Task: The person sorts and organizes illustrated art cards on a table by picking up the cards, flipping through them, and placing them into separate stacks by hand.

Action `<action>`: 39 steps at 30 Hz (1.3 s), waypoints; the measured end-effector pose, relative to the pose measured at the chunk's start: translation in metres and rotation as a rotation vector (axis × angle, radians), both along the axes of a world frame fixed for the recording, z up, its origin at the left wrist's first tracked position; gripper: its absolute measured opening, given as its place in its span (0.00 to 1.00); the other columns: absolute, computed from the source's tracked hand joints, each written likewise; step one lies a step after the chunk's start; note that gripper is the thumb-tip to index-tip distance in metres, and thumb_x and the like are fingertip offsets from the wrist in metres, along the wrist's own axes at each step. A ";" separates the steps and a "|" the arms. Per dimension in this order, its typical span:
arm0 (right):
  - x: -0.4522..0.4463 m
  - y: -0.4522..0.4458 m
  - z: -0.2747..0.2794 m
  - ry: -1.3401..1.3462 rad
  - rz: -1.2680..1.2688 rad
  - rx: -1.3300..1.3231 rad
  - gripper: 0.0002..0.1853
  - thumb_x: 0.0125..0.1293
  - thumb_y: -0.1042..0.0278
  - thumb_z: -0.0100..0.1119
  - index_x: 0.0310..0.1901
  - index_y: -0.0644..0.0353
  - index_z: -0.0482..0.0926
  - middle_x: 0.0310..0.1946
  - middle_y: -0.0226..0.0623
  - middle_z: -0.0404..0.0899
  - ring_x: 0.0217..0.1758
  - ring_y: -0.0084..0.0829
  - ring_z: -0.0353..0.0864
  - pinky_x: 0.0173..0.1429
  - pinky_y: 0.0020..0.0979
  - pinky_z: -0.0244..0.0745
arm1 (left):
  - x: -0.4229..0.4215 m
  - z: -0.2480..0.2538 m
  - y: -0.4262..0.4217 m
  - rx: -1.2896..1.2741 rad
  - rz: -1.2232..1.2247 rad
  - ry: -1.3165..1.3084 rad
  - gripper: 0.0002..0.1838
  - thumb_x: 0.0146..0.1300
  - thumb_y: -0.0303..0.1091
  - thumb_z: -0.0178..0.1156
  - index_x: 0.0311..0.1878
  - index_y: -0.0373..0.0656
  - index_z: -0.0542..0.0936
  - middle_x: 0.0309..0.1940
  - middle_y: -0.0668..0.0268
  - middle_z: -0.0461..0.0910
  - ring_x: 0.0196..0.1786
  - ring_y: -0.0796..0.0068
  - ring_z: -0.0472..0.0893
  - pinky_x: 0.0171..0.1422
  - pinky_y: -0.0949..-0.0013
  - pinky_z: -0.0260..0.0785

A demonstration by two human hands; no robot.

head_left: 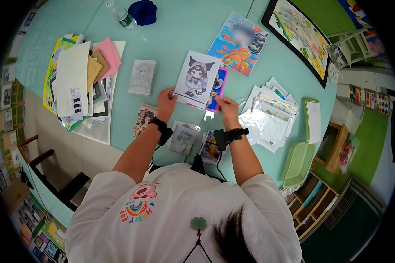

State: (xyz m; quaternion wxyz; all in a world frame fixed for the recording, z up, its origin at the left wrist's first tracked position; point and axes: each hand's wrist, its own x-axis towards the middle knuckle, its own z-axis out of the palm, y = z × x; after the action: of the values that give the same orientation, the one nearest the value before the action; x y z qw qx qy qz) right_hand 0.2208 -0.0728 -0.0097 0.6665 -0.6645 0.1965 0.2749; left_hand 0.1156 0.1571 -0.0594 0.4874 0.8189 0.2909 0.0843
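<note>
A white sheet printed with a cartoon girl in a black pointed hood is held over the table. My left hand pinches its lower left edge. Beneath it, partly hidden, shows a blue picture card with a pink edge. My right hand has its fingers closed on the lower right edge of that card, close to the sheet's corner. To the left lies a stack of pale line-drawing sheets. Nearer to me are a card with a brown-haired figure and a green-toned drawing.
Papers and folders are piled at left. Plastic-sleeved sheets lie at right, beside an open green box. Farther off are a colourful fish picture, a black-framed painting, a bottle and a dark blue cloth item.
</note>
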 end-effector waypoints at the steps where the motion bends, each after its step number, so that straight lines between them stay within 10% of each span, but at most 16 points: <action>1: 0.002 -0.011 -0.002 -0.107 -0.067 -0.073 0.08 0.55 0.71 0.69 0.33 0.65 0.82 0.24 0.26 0.77 0.25 0.17 0.70 0.30 0.20 0.65 | 0.000 0.000 0.000 -0.001 -0.008 0.002 0.19 0.53 0.26 0.65 0.49 0.38 0.76 0.35 0.60 0.72 0.33 0.66 0.75 0.38 0.67 0.71; 9: 0.011 -0.055 0.013 -0.345 -0.549 -0.055 0.06 0.59 0.73 0.65 0.35 0.66 0.81 0.24 0.23 0.75 0.26 0.12 0.66 0.30 0.17 0.59 | 0.002 0.024 -0.014 0.023 -0.010 0.093 0.24 0.52 0.26 0.66 0.54 0.38 0.74 0.42 0.56 0.71 0.42 0.62 0.74 0.45 0.64 0.70; 19: -0.025 0.041 -0.015 -0.003 -0.355 0.098 0.18 0.57 0.67 0.68 0.45 0.70 0.80 0.40 0.36 0.81 0.40 0.26 0.78 0.47 0.26 0.71 | -0.001 0.027 -0.014 0.212 -0.188 0.122 0.37 0.43 0.31 0.73 0.59 0.37 0.70 0.48 0.52 0.69 0.54 0.51 0.69 0.57 0.57 0.64; 27: -0.033 0.051 -0.032 -0.462 -0.019 -0.446 0.22 0.50 0.61 0.71 0.43 0.67 0.79 0.27 0.37 0.77 0.29 0.31 0.75 0.40 0.31 0.72 | -0.001 0.018 -0.010 0.245 -0.222 0.068 0.32 0.46 0.33 0.71 0.55 0.34 0.72 0.48 0.50 0.70 0.49 0.50 0.72 0.54 0.56 0.66; 35: -0.025 -0.117 0.003 -0.870 -0.024 -0.906 0.21 0.49 0.67 0.67 0.45 0.64 0.74 0.38 0.46 0.75 0.45 0.47 0.70 0.53 0.42 0.64 | 0.000 0.015 -0.007 0.307 -0.272 0.116 0.33 0.51 0.35 0.68 0.60 0.36 0.69 0.50 0.55 0.68 0.46 0.62 0.73 0.48 0.63 0.70; 39: -0.043 -0.168 0.040 -0.594 0.250 -1.294 0.32 0.42 0.58 0.73 0.49 0.60 0.73 0.44 0.43 0.73 0.51 0.43 0.68 0.56 0.42 0.59 | -0.002 0.041 -0.027 0.369 -0.192 0.036 0.30 0.50 0.33 0.66 0.58 0.36 0.69 0.51 0.52 0.68 0.54 0.52 0.70 0.58 0.56 0.64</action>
State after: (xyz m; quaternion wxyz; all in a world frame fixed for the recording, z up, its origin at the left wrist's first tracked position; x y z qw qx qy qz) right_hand 0.1775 -0.2404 0.0298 0.1282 -0.9902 0.0531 -0.0144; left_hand 0.1138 0.1305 -0.0187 0.3296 0.9197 0.1998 0.0746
